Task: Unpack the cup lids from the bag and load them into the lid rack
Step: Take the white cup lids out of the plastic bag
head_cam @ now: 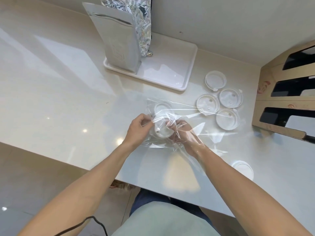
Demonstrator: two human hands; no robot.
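Note:
A clear plastic bag point(170, 106) lies crumpled on the pale counter in the middle of the view. My left hand point(139, 126) pinches the bag's film from outside. My right hand point(183, 132) is inside the bag, fingers closed around a white cup lid point(162, 132). Another lid point(162, 108) rests deeper in the bag. Several loose white lids point(215, 79) point(207, 103) point(230, 97) point(227, 119) lie on the counter to the right. One more lid point(242, 168) sits near my right forearm. The cardboard lid rack point(265, 99) stands at the right edge, with dark slots.
A white tray point(189, 65) at the back holds a tall white pouch point(119, 41) and a crinkled foil bag point(143, 26). The counter's front edge runs diagonally below my arms. A black cable point(92, 220) hangs at the lower left.

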